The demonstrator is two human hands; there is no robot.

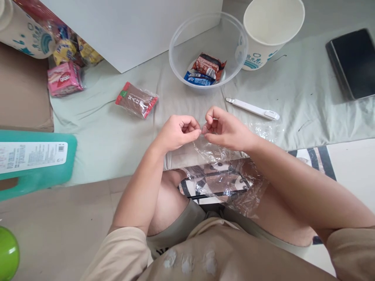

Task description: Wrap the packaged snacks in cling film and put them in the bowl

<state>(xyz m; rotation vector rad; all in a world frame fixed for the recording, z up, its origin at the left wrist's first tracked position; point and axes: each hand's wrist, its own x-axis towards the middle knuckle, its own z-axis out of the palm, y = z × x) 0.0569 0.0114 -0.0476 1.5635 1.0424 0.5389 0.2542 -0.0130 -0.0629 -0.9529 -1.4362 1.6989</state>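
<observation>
My left hand (179, 133) and my right hand (226, 132) meet above the front edge of the cloth, thumbs and fingertips pinched together. Between them they grip the edge of a crinkled clear plastic bag (246, 191), which hangs down over my lap. Just beyond my right hand lies a white utility knife (252, 108). A brown and red snack packet (137, 99) rests on the cloth to the left of my hands. Farther back stands a clear plastic bowl (208, 84) holding a blue packet (199, 78) and a reddish-brown packet (208, 64).
A white paper cup (259, 58) stands right of the bowl, and a black phone (356, 64) lies at far right. Left are a pink packet (65, 79), yellow packets (65, 50), a tipped paper cup (29, 37) and a teal plastic object (38, 177). A white board (146, 31) stands behind.
</observation>
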